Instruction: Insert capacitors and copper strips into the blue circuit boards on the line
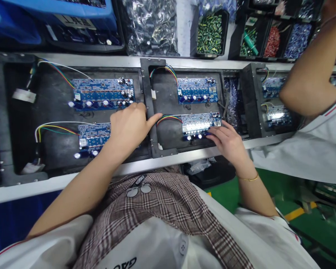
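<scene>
My left hand [131, 123] is curled over the black tray's [149, 123] middle divider, its thumb across the divider to the right and its other fingertips hidden. Partly under that arm lies a blue circuit board [91, 135]; another blue circuit board [100, 87] lies just beyond. My right hand [226, 140] has its bent fingers on the right end of a circuit board [197, 123] with coloured wires [169, 117] at its left end. Behind it in the same section lies one more blue board [197, 87]. White connectors [24, 95] end the wires at far left.
At the back stand a blue bin [81, 18], a bag of dark parts [151, 28] and a box of green components [210, 35]. Smaller boxes hold red parts [272, 41] and a green marker [250, 42]. A co-worker's arm [311, 74] reaches over the trays at right.
</scene>
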A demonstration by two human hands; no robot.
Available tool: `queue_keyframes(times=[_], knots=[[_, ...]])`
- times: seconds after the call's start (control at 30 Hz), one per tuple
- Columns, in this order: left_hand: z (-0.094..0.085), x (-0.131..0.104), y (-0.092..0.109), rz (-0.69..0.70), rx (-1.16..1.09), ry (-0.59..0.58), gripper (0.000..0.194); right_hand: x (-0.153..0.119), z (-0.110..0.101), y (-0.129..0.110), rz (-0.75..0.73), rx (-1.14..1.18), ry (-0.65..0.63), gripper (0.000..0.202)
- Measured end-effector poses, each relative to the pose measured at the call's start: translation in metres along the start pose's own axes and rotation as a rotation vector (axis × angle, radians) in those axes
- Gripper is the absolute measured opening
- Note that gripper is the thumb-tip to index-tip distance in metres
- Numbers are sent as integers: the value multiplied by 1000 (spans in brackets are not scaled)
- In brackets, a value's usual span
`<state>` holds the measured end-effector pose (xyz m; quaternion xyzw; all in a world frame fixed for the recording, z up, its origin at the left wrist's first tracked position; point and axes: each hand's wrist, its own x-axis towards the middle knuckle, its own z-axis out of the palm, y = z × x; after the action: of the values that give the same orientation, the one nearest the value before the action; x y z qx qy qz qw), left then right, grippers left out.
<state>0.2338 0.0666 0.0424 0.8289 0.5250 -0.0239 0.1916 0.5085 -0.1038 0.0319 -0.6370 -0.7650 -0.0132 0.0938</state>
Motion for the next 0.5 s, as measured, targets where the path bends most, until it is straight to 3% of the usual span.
queue_keyframes(times=[0.17, 0.27, 0.33, 0.43, 0.5], knots=[[1, -2, 3, -25, 43, -12, 63, 1, -2, -4, 12, -9, -61, 18], [2, -2, 7, -40, 72, 10, 64, -3, -7, -4, 73, 71, -20, 20], [2, -1, 9, -36, 94, 44, 63, -5, -11, 5, 230, 150, 113, 28], [3, 2, 10, 6, 122, 81, 56, -4, -5, 34, 640, 282, 373, 49], [4, 3, 9, 31, 124, 108, 48, 3, 7, 54, 864, 476, 362, 63]])
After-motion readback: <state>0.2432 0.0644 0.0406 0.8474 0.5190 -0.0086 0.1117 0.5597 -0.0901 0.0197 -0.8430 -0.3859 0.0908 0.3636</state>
